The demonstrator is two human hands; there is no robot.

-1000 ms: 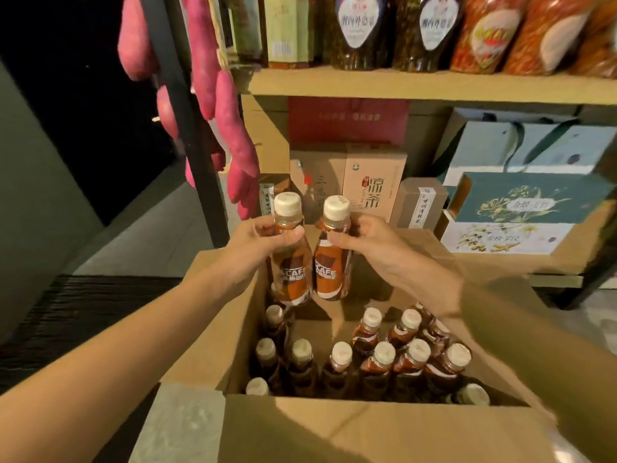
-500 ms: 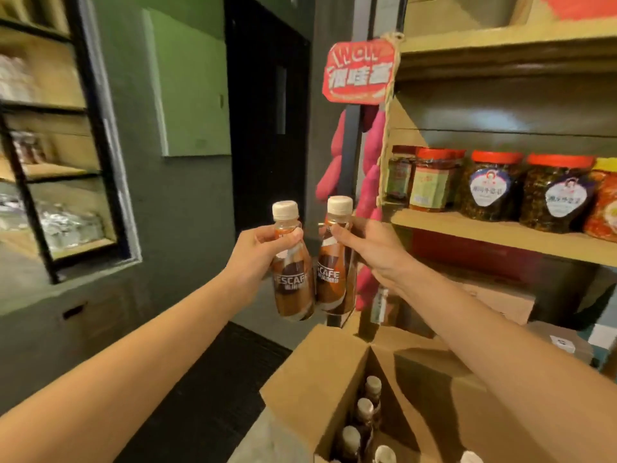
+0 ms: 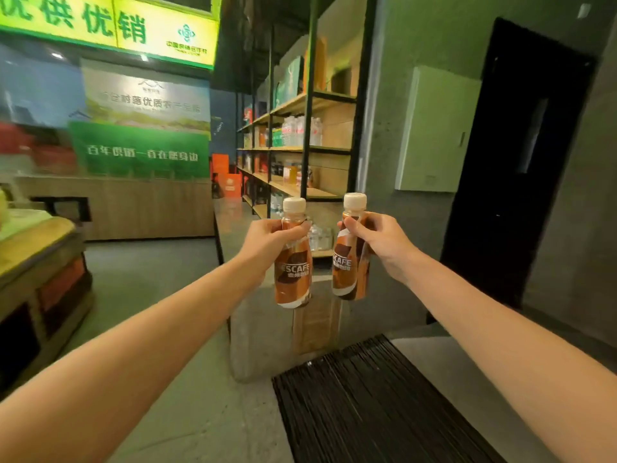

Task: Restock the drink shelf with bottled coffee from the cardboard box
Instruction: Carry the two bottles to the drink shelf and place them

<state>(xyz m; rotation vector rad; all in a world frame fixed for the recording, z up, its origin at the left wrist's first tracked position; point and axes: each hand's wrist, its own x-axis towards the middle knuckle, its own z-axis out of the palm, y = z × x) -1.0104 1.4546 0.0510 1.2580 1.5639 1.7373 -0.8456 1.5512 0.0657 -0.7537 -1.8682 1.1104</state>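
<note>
With each of our hands, left [image 3: 267,238] and right [image 3: 380,240], gripping a bottle [image 3: 293,262] [image 3: 350,259], the shelf [image 3: 300,148] well ahead awaits stocking.

dim, green-tinted store interior lit by a glowing yellow sign [image 3: 110,26] far left; left edge motion-blurred, wide-angle bending stretches the near edges.

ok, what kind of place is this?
Probably a small grocery or farm-produce shop: open shelving stocked with bottled drinks, a lit sign above a wooden counter, and the left hand grips one coffee bottle, the right hand a second coffee bottle.
</note>
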